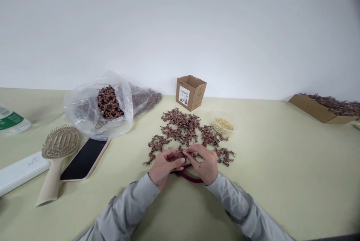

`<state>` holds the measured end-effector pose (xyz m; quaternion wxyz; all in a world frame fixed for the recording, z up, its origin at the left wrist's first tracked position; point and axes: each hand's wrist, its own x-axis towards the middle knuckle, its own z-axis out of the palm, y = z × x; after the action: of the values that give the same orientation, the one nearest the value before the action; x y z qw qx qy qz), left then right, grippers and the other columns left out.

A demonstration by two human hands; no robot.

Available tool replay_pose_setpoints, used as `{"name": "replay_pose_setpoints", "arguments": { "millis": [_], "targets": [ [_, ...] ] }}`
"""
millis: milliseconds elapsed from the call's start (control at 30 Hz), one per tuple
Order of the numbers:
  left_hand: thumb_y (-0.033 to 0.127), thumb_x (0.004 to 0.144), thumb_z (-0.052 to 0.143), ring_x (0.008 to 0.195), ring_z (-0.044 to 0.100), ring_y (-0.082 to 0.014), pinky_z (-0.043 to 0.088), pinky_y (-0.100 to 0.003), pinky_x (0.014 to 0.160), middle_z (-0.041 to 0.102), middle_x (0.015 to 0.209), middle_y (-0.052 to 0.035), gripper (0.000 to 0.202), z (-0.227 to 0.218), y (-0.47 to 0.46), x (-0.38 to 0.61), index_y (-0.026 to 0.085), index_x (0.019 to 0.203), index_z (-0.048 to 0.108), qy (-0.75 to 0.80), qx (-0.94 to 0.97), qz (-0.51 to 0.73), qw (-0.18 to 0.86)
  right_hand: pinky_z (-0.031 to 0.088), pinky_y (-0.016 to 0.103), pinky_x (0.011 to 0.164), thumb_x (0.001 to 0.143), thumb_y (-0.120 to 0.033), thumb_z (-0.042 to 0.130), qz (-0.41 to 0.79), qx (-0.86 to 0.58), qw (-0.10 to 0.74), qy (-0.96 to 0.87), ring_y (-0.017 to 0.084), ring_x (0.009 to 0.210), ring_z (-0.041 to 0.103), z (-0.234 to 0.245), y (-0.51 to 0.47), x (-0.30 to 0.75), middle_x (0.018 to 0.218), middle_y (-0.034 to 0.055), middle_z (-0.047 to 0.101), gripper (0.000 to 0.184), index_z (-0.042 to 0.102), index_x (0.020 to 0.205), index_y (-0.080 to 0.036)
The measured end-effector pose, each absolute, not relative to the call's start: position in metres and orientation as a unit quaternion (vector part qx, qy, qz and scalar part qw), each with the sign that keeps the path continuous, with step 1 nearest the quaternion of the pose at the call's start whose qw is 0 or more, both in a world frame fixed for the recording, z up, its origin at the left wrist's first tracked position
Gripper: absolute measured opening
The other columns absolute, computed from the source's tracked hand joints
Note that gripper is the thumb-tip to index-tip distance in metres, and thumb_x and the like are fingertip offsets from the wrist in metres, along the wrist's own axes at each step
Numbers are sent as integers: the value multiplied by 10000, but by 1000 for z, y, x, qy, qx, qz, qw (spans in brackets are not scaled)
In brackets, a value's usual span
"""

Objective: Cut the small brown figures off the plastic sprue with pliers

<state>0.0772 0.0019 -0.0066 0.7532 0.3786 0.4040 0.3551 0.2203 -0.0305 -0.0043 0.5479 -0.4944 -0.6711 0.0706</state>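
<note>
Reddish-brown pieces (180, 130), probably plastic, lie scattered beside a looped dark-red cord (191, 178).

Head-worn single view, aimed forward and down from above the left hand (165, 168) and right hand (202, 164), close over the pale tabletop (281, 181), with the wall (180, 27) beyond.

An indoor handwork space, part workshop and part home: a long pale yellow table (281, 184) stands against a bare white wall (180, 27). A plastic bag (84, 110) and a cardboard tray (312, 109) hold small brown pieces (180, 126), with a cardboard box (190, 93) behind. A hairbrush (57, 154) and smartphone (84, 159) lie left.
</note>
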Motion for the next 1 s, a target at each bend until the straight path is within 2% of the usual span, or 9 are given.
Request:
{"name": "replay_pose_setpoints", "arguments": {
  "millis": [700,1000],
  "targets": [
    [190,488,772,582,547,-85,494,-201,513,608,674,10,248,-6,2,78,139,694,643,413,382,369,740,486,235,650,740,-173,551,74,-504,534,-675,126,692,597,-5,-30,220,730,13,649,71,611,762,-205],
    [199,481,773,544,531,-91,461,-193,474,638,630,-11,256,-7,3,78,131,709,678,414,396,378,727,493,238,651,754,-190,526,77,-510,526,-676,132,696,607,-4,-30,221,737,15,653,96,619,772,-209]
  ]
}}
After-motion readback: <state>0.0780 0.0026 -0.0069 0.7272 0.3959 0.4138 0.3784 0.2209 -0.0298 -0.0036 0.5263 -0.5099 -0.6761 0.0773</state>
